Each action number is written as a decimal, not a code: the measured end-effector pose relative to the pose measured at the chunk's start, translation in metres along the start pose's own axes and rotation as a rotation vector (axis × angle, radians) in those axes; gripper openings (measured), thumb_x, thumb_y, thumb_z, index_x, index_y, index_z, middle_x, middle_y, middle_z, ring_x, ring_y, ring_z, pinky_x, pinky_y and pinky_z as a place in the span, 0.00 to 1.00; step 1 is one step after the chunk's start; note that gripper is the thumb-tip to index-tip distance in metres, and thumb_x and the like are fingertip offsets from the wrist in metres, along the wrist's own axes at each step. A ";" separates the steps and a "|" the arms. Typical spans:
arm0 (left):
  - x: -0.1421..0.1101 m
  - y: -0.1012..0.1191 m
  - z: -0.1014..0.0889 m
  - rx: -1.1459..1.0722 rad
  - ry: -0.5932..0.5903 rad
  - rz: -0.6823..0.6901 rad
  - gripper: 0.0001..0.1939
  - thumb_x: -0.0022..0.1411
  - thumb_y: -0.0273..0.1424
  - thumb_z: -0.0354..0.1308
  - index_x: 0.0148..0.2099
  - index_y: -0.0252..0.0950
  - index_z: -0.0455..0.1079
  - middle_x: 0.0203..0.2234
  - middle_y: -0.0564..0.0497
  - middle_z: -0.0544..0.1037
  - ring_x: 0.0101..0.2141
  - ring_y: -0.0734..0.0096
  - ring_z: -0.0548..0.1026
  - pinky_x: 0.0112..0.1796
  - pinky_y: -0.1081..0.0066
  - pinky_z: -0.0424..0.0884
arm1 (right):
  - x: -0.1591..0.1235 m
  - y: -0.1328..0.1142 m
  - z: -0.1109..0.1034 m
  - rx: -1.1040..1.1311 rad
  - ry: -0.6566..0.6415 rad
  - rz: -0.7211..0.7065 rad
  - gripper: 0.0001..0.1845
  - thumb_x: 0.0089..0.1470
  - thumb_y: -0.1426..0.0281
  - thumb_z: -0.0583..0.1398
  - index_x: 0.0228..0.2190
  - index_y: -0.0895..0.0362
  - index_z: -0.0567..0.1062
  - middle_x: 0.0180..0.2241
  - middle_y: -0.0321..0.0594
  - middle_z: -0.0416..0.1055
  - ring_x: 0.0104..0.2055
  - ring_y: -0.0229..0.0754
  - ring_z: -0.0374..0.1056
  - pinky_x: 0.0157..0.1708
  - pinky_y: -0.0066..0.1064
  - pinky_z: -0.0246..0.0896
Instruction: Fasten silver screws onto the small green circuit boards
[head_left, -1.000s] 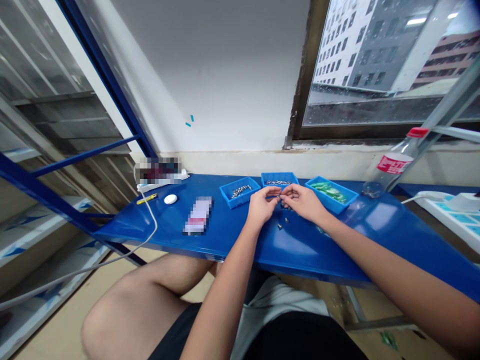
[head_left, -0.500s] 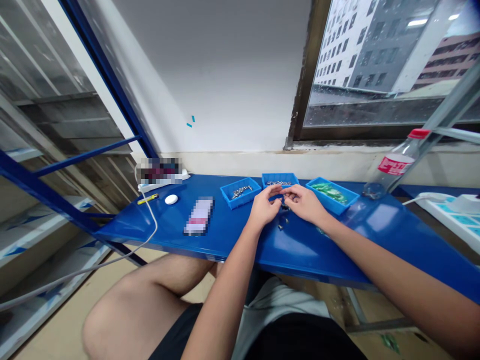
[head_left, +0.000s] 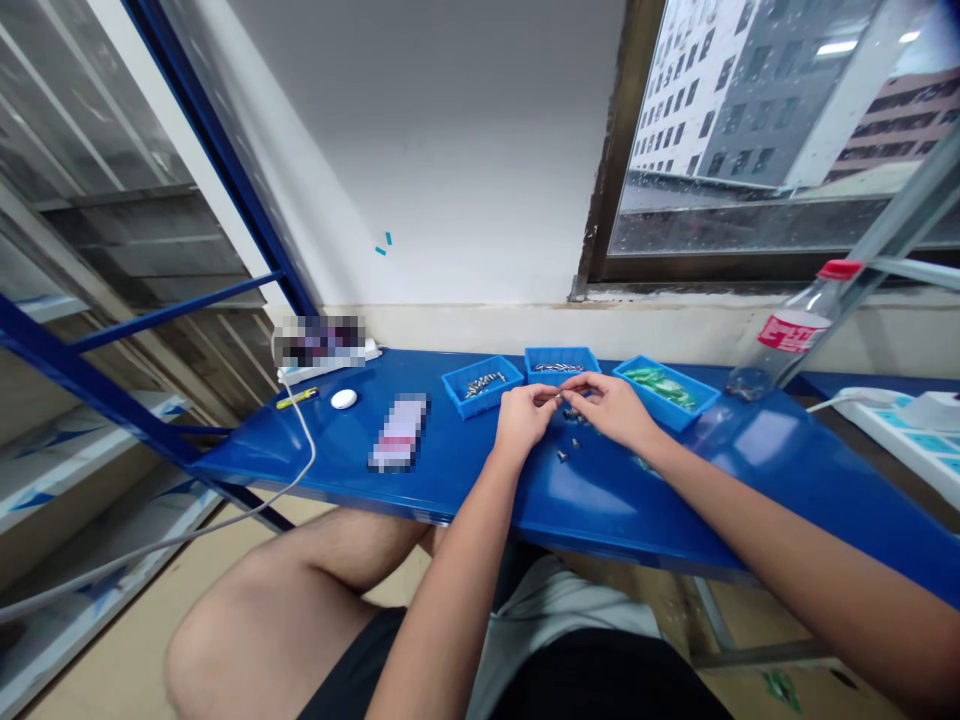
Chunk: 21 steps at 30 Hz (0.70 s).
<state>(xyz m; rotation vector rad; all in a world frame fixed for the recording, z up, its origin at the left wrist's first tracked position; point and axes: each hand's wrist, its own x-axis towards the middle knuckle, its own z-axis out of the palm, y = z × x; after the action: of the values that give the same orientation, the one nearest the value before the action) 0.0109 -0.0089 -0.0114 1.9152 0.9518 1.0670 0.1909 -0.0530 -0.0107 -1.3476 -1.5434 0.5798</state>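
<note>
Over the blue table, my left hand (head_left: 523, 416) and my right hand (head_left: 613, 409) meet fingertip to fingertip. Both are closed in a pinch around a small metal piece (head_left: 559, 398), mostly hidden by the fingers and too small to name for certain. Under and beside my right hand lie several small metal screws (head_left: 576, 443), with another screw (head_left: 562, 456) nearer the front edge. Just behind the hands stands a blue bin (head_left: 592, 358) of metal parts. A second blue bin (head_left: 466, 408) with screws is to the left, and a third (head_left: 705, 404) holds green packets (head_left: 661, 385) at the right.
A phone (head_left: 400, 432) lies left on the blue table (head_left: 450, 480), near a white round object (head_left: 343, 399) and a yellow cutter (head_left: 297, 398). A cable (head_left: 307, 450) hangs over the edge. At right are a plastic bottle (head_left: 787, 335) and a white power strip (head_left: 900, 430).
Half a second ago my left thumb stood apart from the right fingers; now the fingertips of both hands press together again. The bins and loose screws have stayed put.
</note>
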 end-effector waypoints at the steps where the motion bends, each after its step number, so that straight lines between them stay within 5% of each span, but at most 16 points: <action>1: 0.000 0.000 0.000 0.007 0.001 0.003 0.07 0.62 0.24 0.64 0.42 0.35 0.82 0.37 0.47 0.86 0.38 0.65 0.85 0.46 0.66 0.80 | 0.000 0.001 0.000 0.009 -0.002 0.016 0.13 0.56 0.61 0.65 0.41 0.53 0.81 0.38 0.42 0.82 0.34 0.47 0.78 0.38 0.40 0.77; 9: 0.002 0.000 0.002 -0.086 0.043 0.043 0.14 0.60 0.17 0.62 0.47 0.33 0.77 0.37 0.48 0.85 0.38 0.69 0.84 0.44 0.71 0.79 | 0.001 0.002 0.005 0.014 0.006 -0.015 0.15 0.53 0.66 0.66 0.43 0.55 0.77 0.35 0.40 0.79 0.35 0.42 0.76 0.37 0.34 0.74; 13: -0.001 0.007 0.000 -0.028 0.049 0.033 0.07 0.65 0.28 0.62 0.45 0.34 0.79 0.37 0.47 0.86 0.38 0.66 0.84 0.44 0.69 0.79 | 0.001 0.001 0.003 -0.034 0.030 -0.041 0.15 0.53 0.66 0.64 0.43 0.55 0.79 0.33 0.39 0.77 0.32 0.40 0.74 0.33 0.32 0.73; 17: -0.004 0.012 -0.003 0.032 0.014 0.010 0.15 0.68 0.41 0.60 0.41 0.35 0.81 0.37 0.46 0.86 0.38 0.62 0.84 0.42 0.68 0.78 | 0.002 0.004 0.001 -0.041 0.012 -0.037 0.11 0.53 0.67 0.64 0.39 0.55 0.80 0.35 0.40 0.79 0.32 0.42 0.76 0.34 0.33 0.74; 21: -0.002 0.007 -0.004 0.050 -0.020 0.015 0.13 0.67 0.38 0.62 0.44 0.36 0.83 0.38 0.47 0.86 0.39 0.61 0.84 0.43 0.68 0.78 | 0.002 0.008 0.000 0.028 -0.051 0.004 0.11 0.54 0.66 0.64 0.40 0.53 0.79 0.36 0.39 0.81 0.32 0.43 0.78 0.36 0.34 0.76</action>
<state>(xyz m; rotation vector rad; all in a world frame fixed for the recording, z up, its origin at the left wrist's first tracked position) 0.0086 -0.0132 -0.0042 1.9725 0.9626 1.0395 0.1946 -0.0485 -0.0171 -1.3243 -1.5680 0.6410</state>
